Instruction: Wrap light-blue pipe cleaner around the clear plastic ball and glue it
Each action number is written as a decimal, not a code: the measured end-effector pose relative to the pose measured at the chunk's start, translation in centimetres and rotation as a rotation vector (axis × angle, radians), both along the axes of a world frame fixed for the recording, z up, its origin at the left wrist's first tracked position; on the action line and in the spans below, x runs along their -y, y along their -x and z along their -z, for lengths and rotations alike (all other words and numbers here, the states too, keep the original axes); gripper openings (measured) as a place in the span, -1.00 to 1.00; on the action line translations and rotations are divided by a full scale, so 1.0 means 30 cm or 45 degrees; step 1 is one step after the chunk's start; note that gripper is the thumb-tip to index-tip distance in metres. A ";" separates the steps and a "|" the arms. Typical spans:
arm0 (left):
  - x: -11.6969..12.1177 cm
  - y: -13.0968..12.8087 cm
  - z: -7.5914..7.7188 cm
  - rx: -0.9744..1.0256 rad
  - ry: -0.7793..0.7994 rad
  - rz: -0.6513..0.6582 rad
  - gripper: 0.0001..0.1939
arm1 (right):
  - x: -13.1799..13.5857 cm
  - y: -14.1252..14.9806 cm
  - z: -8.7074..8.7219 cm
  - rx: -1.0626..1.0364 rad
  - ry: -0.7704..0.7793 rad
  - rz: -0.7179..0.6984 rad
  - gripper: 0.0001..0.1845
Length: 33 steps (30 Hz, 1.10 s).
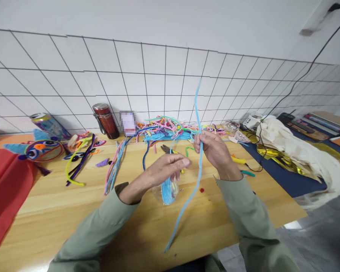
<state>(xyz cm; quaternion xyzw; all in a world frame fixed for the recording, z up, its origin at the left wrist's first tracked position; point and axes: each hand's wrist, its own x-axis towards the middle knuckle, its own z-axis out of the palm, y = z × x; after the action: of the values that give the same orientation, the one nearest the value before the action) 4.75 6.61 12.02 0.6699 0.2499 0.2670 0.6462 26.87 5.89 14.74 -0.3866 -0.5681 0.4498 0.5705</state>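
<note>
At the wooden table (73,223), right fingers pinch a blue stem (199,166); left fingers curl loosely.

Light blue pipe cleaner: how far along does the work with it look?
Done: the figure with eyes at the left looks mostly assembled.
In hand: the right hand holds the light blue pipe cleaner, long and only gently curved; the left hand is near it.
Left: it is not yet shaped, and the pile by the wall lies loose. This piece seems barely begun.
</note>
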 end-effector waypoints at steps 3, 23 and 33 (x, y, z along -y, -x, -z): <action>-0.023 0.021 -0.023 0.317 0.023 -0.206 -0.49 | 0.034 0.007 -0.028 0.168 0.034 -0.209 -0.55; -0.070 0.063 -0.070 0.909 0.143 -0.470 -0.57 | 0.150 0.134 0.020 0.282 0.258 -0.528 -0.53; -0.077 0.045 -0.059 0.965 0.096 -0.577 -0.55 | 0.187 0.157 0.058 0.108 0.318 -0.503 -0.56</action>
<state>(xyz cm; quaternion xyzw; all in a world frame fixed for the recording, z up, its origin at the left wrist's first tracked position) 3.39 8.93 13.78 0.4289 0.1455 0.6194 0.6413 22.15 0.28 12.98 -0.3539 -0.5963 0.6028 0.3947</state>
